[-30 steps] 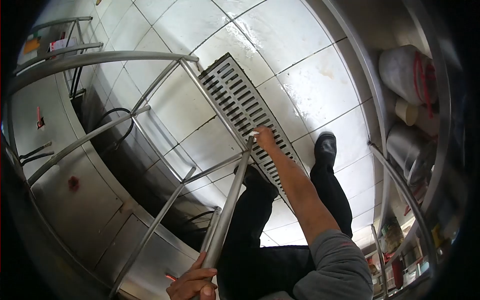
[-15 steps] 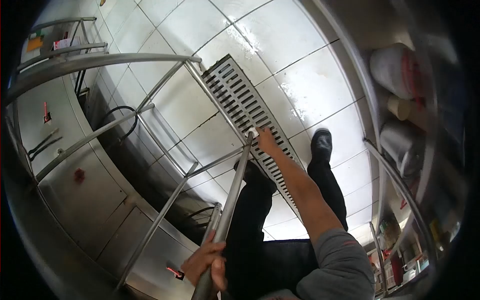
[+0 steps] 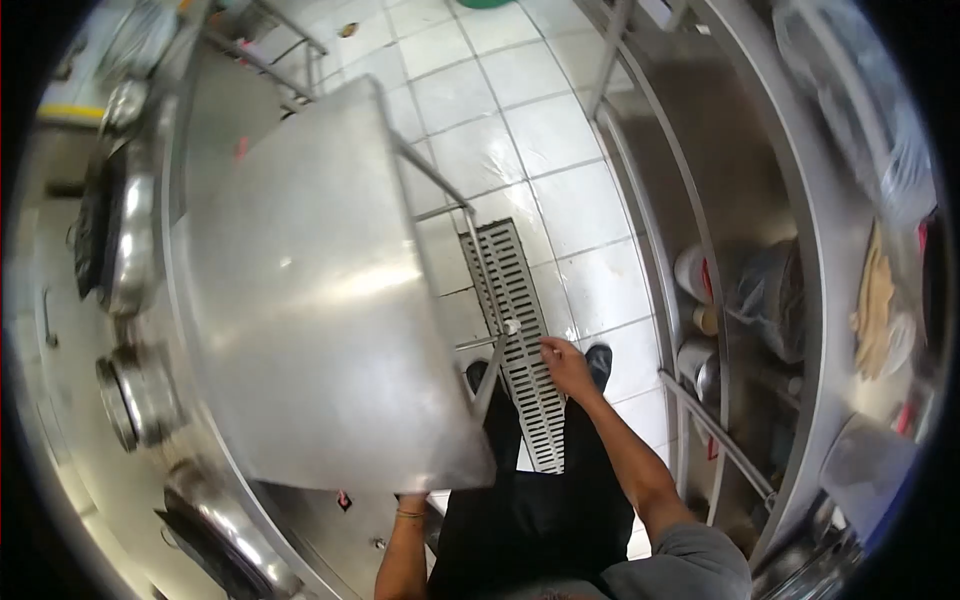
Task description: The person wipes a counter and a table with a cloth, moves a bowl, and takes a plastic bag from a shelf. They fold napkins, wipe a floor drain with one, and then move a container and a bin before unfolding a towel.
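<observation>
A steel table (image 3: pixel 310 300) is tilted, its bare top filling the left centre. One of its tube legs (image 3: pixel 488 382) reaches over the floor drain grate (image 3: pixel 520 300), with a small white piece (image 3: pixel 512 327) at its end. My right hand (image 3: pixel 566 366) is just right of that white piece, apart from it, its fingers curled together and nothing seen in them. Under the near edge of the tabletop is my left hand (image 3: pixel 412 498); the wrist and a bit of the hand show, but the fingers are hidden.
Metal pots (image 3: pixel 145 400) stand on a steel counter along the left. On the right, a steel shelf unit (image 3: pixel 805 300) holds containers and plastic bags. My shoes (image 3: pixel 598 366) are beside the grate on white floor tiles (image 3: pixel 600 280). A green object (image 3: pixel 484 3) shows at the top edge.
The view has risen and turned, and the tabletop now shows in front. My right hand has come off the white piece at the leg end. The tabletop now covers my left hand's fingers.
</observation>
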A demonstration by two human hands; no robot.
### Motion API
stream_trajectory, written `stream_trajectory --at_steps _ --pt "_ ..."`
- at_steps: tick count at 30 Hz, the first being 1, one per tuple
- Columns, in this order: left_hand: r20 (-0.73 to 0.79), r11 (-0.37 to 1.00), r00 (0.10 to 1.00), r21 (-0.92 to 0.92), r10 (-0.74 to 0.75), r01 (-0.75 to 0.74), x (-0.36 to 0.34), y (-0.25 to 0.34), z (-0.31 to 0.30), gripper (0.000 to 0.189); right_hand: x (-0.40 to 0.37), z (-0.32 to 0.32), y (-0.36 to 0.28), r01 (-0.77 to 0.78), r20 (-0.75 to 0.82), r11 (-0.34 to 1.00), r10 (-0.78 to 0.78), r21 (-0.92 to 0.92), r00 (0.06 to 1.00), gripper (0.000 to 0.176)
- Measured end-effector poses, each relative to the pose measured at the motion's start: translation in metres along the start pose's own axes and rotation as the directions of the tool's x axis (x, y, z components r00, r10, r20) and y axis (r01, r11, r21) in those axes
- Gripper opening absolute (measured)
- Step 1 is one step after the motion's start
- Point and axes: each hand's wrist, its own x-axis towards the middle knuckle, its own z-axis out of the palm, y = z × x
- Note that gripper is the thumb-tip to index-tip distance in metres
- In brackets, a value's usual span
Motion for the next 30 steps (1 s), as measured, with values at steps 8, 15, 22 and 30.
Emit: stream_trajectory --at_steps 8,15,22,30 --pt "-0.199 -0.641 0.941 -0.691 -0.274 -0.333 -0.087 -0.068 -0.134 0.022 -0.113 0.010 -0.249 0.249 0.241 0.943 -0.300 0.219 0.923 0.059" --pt "0.004 -0.519 0.847 -0.792 -0.532 -0.323 -0.071 -0.089 -0.159 0.039 -0.130 0.032 -0.269 0.444 0.177 0.896 -0.439 0.013 0.881 0.072" --pt "-0.011 -0.512 0.872 -0.806 -0.489 -0.297 -0.069 -0.101 -0.152 0.029 -0.126 0.030 -0.264 0.488 0.190 0.868 -0.466 -0.096 0.864 0.073" --pt "0.002 -0.540 0.884 -0.792 -0.468 -0.284 -0.071 -0.103 -0.155 0.029 -0.119 0.036 -0.243 0.480 0.144 0.877 -0.472 -0.027 0.870 0.073"
